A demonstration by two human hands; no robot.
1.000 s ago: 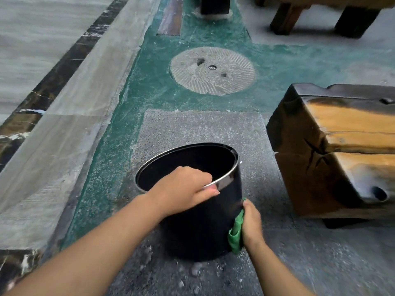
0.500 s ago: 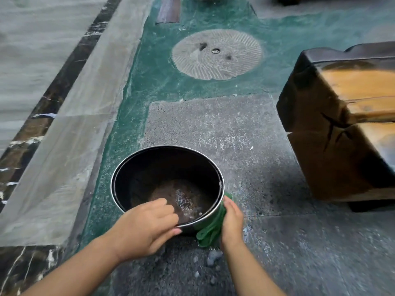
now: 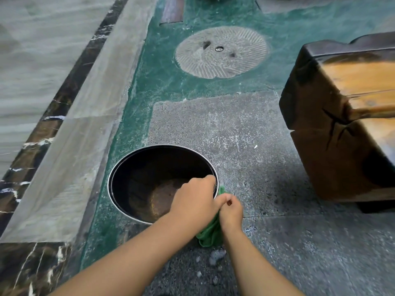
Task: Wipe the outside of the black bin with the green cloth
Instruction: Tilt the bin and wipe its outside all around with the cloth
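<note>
Bin (image 3: 136,180) upright on grey paving, shown from above; outer wall mostly hidden. Left hand (image 3: 195,198) clamps near-right rim, steadying. Right hand (image 3: 232,212) bunches green cloth (image 3: 210,233) against outer right side. Advice: hold rim firm, press cloth flat, stroke rim-to-base, rotate bin between passes. Wooden bench (image 3: 342,129) well clear.

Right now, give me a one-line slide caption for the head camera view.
Left hand grips the black bin rim while the right hand presses a green cloth to its outer side.
</note>
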